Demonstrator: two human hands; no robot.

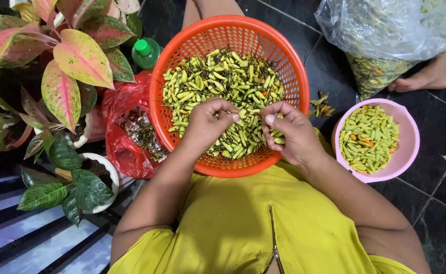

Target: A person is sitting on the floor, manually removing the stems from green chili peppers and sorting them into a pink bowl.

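An orange plastic basket (182, 45) rests in front of me, filled with small pale green chili peppers (218, 76) mixed with dark stems. My left hand (207, 122) hovers over the near part of the basket, its fingers pinched on a chili. My right hand (291, 129) is beside it, fingers curled around a few chilies. The two hands almost touch above the heap. A pink bowl (409, 137) to the right holds more green chilies with a few orange ones.
A red plastic bag (121, 147) with dark stems lies left of the basket. Potted plants (65, 76) crowd the left. A green-capped bottle (144, 50) stands behind. A clear bag of chilies (385, 35) and another person's bare foot (425, 76) are at top right.
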